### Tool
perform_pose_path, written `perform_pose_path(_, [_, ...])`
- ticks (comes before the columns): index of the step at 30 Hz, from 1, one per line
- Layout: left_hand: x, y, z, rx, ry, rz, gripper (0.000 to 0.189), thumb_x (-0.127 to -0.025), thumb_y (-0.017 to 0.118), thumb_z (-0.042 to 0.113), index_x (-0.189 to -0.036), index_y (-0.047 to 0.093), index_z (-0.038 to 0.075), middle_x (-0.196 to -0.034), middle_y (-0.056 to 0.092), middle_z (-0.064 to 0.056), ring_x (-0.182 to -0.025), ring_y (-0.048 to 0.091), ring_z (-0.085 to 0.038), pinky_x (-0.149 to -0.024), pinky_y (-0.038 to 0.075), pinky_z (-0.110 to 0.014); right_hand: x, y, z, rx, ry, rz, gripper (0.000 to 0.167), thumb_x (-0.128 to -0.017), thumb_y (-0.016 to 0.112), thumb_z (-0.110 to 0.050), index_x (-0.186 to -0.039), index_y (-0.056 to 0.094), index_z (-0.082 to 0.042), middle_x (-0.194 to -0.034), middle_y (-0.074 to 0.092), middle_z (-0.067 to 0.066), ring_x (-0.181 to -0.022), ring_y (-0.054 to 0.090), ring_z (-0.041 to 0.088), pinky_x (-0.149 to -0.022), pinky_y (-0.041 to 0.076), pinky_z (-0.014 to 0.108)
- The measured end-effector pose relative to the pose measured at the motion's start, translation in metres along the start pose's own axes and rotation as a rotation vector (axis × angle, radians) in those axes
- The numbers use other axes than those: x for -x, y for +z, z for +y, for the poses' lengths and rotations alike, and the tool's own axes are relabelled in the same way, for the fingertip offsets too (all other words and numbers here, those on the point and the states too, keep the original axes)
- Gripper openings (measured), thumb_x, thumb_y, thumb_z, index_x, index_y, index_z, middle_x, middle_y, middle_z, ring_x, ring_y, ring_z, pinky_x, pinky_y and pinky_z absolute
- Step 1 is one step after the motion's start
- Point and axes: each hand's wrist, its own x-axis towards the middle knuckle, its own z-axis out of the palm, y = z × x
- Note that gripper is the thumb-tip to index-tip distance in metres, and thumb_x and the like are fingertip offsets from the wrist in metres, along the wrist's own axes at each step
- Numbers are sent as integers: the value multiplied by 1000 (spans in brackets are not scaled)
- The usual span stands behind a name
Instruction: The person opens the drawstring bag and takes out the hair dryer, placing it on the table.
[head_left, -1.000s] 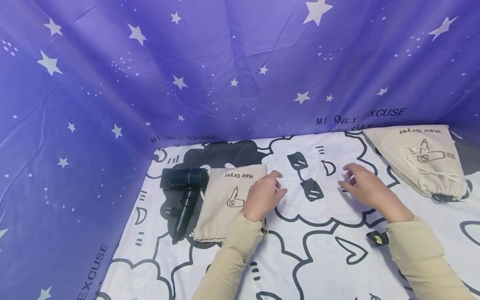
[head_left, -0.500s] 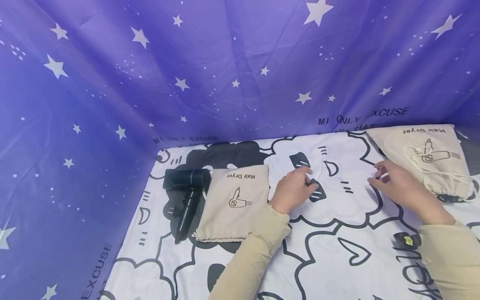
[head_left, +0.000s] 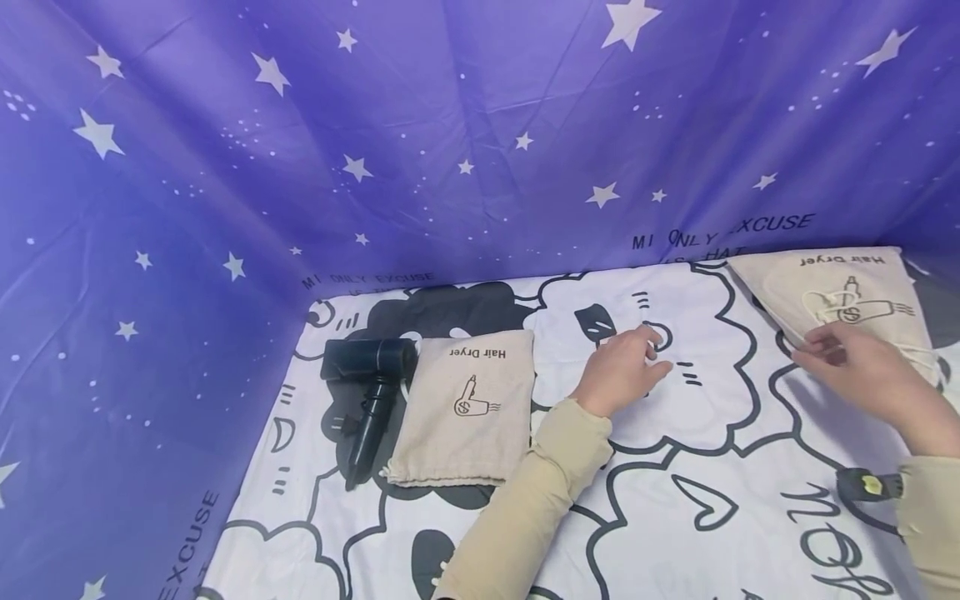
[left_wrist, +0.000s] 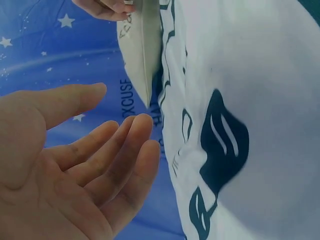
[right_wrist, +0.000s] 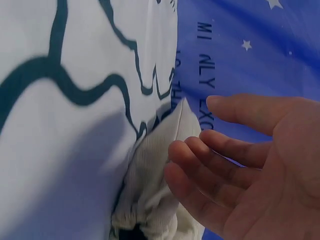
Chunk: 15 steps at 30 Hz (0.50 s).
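Note:
My right hand [head_left: 870,371], its fingers loosely bent, is at the near left side of a beige drawstring bag [head_left: 817,271] printed "Hair Dryer". In the right wrist view, the fingertips overlap the side of this bulging bag [right_wrist: 160,155], and nothing is gripped. Over the middle of the cloth is my left hand [head_left: 622,371], thumb and fingers apart, with nothing between them. The left wrist view shows that palm [left_wrist: 90,170] bare. Further left, a second "Hair Dryer" bag [head_left: 472,442] lies flat beside a dark hair dryer [head_left: 367,358] with its handle toward me.
A white cloth [head_left: 660,517] with black cartoon prints covers the table. Purple curtain [head_left: 450,208] with white stars rises at the back and left. A small black device [head_left: 866,483] with a yellow mark sits at my right wrist.
Both hands have moved right: the left from over the flat bag to the middle of the cloth, the right from the middle to the right-hand bag. The bags and hair dryer have stayed put.

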Motion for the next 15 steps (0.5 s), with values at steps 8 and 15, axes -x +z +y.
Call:
perform_pose_path(8, [-15, 10, 15, 27, -16, -9, 31, -94, 67, 39, -123, 65, 28, -103, 70, 18, -88, 62, 4, -72, 42, -13, 5, -13, 13, 48, 20, 32, 35, -93, 65, -18, -108, 55, 13, -97, 62, 35, -75, 68, 38, -72, 45, 51])
perform_pose_path(15, [-29, 19, 36, -1, 41, -52, 33, -94, 65, 40, -124, 65, 25, -105, 70, 17, -90, 61, 6, -74, 43, -9, 9, -10, 70, 13, 91, 162, 37, -94, 67, -23, -104, 58, 11, -81, 65, 23, -66, 65, 20, -56, 50, 35])
